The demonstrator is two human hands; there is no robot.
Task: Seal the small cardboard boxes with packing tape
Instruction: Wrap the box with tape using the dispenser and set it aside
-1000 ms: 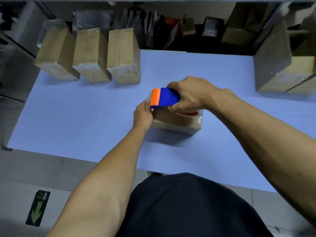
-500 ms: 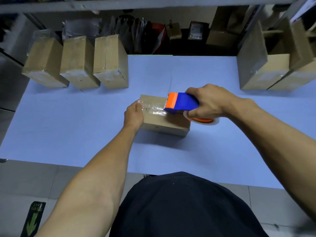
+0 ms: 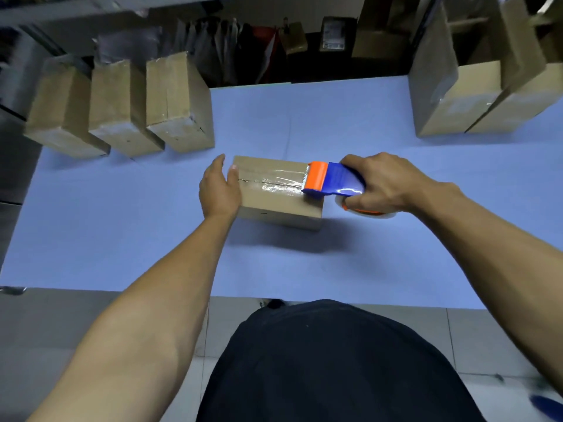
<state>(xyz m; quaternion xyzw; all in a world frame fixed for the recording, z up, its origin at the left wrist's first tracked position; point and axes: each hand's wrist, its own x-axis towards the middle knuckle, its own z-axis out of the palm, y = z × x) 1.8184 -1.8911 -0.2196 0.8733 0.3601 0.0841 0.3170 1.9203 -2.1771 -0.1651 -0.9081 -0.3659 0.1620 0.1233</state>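
While three taped cardboard boxes [image 3: 122, 108] stand in a row at the blue table's [image 3: 122, 233] far left and larger cartons [image 3: 457, 95] crowd its far right, the small cardboard box [image 3: 274, 193] lies mid-table. Its flaps are closed; glossy packing tape [image 3: 274, 181] covers the seam. Left hand [image 3: 217, 190] braces its left end, fingers straight. Right hand [image 3: 384, 184] grips the blue-and-orange tape dispenser [image 3: 332, 182] at the box's right edge.

light: dim, cool, falling from above | shadows: soft, the box [image 3: 275, 205] throws one toward the near right on the table [image 3: 122, 226] | glare: bright streaks on the clear tape [image 3: 274, 182] | blur: motion smear on far shelves and frame corners | distortion: wide-angle bowing, edge boxes lean outward
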